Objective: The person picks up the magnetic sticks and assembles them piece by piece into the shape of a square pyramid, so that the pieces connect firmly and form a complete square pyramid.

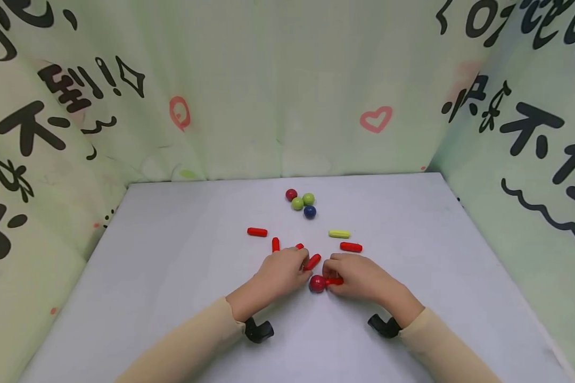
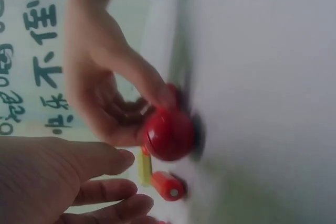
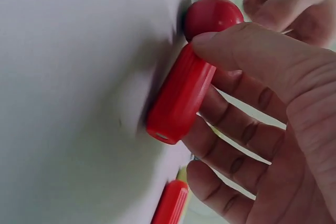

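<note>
My right hand [image 1: 364,274] pinches a short red ribbed rod [image 3: 181,95] between thumb and fingers. A glossy red ball [image 2: 169,135] sits right at the rod's end, low over the white table. To the left, my left hand [image 1: 282,268] is near the ball with thumb and fingers apart and nothing between them in the left wrist view. Close by its fingertips another red rod [image 1: 313,261] lies slanted. Beyond the left hand are an upright-looking red rod [image 1: 275,244] and a red rod end [image 1: 299,246], each partly hidden by that hand.
A yellow rod [image 1: 339,233] and a red rod [image 1: 351,247] lie beyond the right hand; one more red rod [image 1: 257,232] lies farther left. At the back are a red ball [image 1: 291,194], two green balls [image 1: 297,203] and a blue ball [image 1: 309,212]. Printed curtains surround the white table [image 1: 172,255].
</note>
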